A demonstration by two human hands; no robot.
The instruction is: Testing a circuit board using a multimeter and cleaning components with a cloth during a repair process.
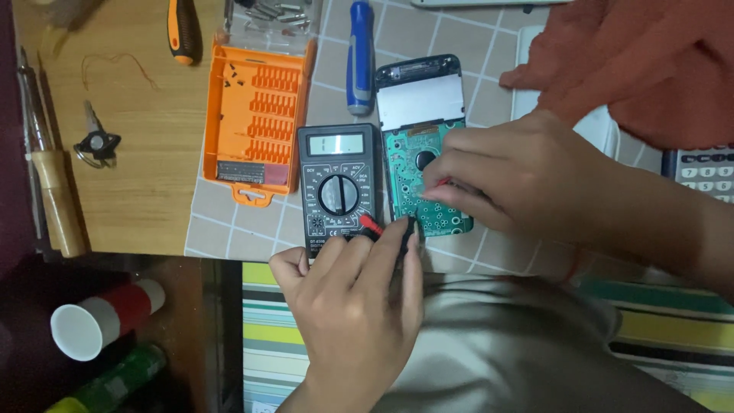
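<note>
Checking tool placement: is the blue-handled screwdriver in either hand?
No, the blue-handled screwdriver lies untouched on the mat above the multimeter, away from both hands.

Grey rectangular multimeter screen (335, 144), mat centre.

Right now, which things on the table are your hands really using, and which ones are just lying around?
In use:
left hand pinching a black probe
right hand holding a red probe
green circuit board
black multimeter

Lying about:
orange bit case
blue screwdriver
orange-handled screwdriver
wooden-handled tool
calculator
paper cup
</note>
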